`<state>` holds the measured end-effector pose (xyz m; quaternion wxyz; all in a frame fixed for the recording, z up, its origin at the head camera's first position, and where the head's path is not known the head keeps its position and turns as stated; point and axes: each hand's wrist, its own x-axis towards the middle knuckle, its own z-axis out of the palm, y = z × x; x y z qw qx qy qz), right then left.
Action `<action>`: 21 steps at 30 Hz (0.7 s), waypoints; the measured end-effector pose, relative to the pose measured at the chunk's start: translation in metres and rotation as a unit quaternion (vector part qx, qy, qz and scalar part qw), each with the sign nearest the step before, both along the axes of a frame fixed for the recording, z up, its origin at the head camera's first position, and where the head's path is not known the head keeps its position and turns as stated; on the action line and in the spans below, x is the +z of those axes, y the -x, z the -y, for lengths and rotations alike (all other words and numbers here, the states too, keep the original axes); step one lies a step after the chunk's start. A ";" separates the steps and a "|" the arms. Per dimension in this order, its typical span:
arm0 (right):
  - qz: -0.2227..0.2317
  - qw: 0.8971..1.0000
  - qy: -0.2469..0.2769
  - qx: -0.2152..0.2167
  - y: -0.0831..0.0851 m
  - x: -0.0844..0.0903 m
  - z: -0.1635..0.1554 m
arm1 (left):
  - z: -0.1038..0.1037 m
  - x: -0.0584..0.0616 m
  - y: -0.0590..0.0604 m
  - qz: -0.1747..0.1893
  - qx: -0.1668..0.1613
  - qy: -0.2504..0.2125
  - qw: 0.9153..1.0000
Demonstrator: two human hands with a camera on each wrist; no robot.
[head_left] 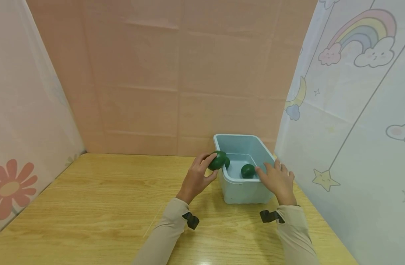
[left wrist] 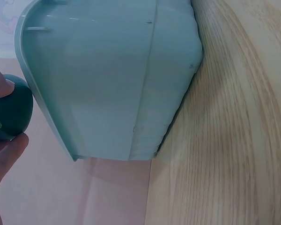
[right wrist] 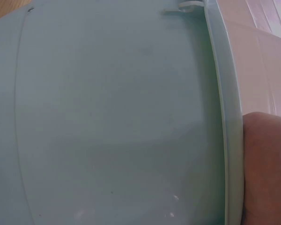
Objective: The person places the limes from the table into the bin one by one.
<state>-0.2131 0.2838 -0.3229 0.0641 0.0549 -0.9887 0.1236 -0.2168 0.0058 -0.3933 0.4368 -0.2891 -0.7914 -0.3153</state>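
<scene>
My left hand [head_left: 196,179] pinches a dark green avocado [head_left: 217,160] between thumb and fingers at the left rim of a pale blue plastic bin [head_left: 247,191]. In the left wrist view, a small pale stem scar shows on that avocado [left wrist: 13,110], close beside the bin's rim. Inside the bin lies one avocado [head_left: 247,171] near the front wall; another [head_left: 227,162] peeks out by the left wall, mostly hidden behind the held one. Over the bin's front right corner, my right hand [head_left: 278,181] spreads its fingers and holds nothing.
The bin stands on a wood-grain table [head_left: 99,206] toward its right side. An orange-pink sheet [head_left: 149,81] hangs at the back. A patterned white sheet [head_left: 365,147] closes the right side, and a flowered one [head_left: 23,110] the left.
</scene>
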 end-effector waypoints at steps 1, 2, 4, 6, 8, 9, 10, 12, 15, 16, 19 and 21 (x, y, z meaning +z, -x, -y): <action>0.001 1.000 0.000 0.000 0.000 0.000 0.000 | 0.000 0.000 0.000 0.000 -0.001 0.000 1.000; 0.001 1.000 0.001 0.000 -0.001 0.001 0.000 | -0.001 0.001 0.000 0.001 -0.002 -0.001 1.000; 0.002 1.000 0.002 0.000 -0.001 0.001 0.001 | -0.001 0.001 0.000 0.004 -0.004 -0.002 1.000; 0.003 1.000 0.002 0.000 -0.002 0.002 0.001 | -0.002 0.001 0.000 0.008 -0.006 -0.005 1.000; 0.003 1.000 0.002 0.000 -0.002 0.001 0.001 | -0.002 0.001 -0.001 0.016 -0.010 -0.011 1.000; 0.003 1.000 0.002 0.000 -0.002 0.001 0.001 | -0.002 0.001 -0.001 0.021 -0.012 -0.014 1.000; 0.003 1.000 0.002 -0.001 -0.002 0.001 0.001 | -0.002 0.001 -0.001 0.025 -0.014 -0.017 0.999; 0.003 1.000 0.002 -0.001 -0.002 0.001 0.000 | -0.003 0.002 -0.002 0.031 -0.015 -0.020 0.999; 0.001 1.000 0.003 -0.001 -0.002 0.000 0.000 | -0.003 0.003 -0.003 0.035 -0.018 -0.023 0.999; 0.000 1.000 0.003 -0.001 -0.002 0.000 0.001 | -0.003 0.003 -0.003 0.035 -0.018 -0.022 0.999; -0.002 1.000 0.003 -0.001 -0.002 0.000 0.001 | -0.002 0.003 -0.003 0.033 -0.016 -0.019 0.999; -0.003 1.000 0.003 -0.002 -0.001 -0.001 0.001 | -0.002 0.003 -0.003 0.030 -0.016 -0.017 0.999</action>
